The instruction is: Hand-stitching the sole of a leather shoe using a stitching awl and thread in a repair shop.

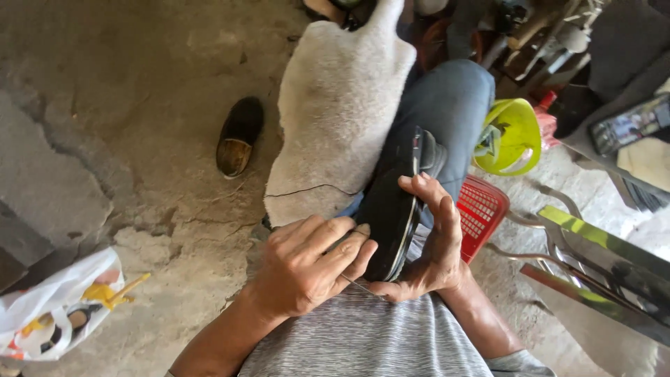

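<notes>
fingers (419, 192) grip smooth black shoe (391, 209), maybe leather

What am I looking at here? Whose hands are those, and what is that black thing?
A person wore a camera on the head, so you look down as that person does. Both hands are theirs. The right hand grips a black shoe, turned on its edge over the lap. The left hand presses the shoe's near end, and a thin thread or wire runs beneath its fingers. A pale woolly cover lies over one leg. On the rough floor sit another dark shoe, a plastic bag, a red basket and a yellow-green container.
</notes>
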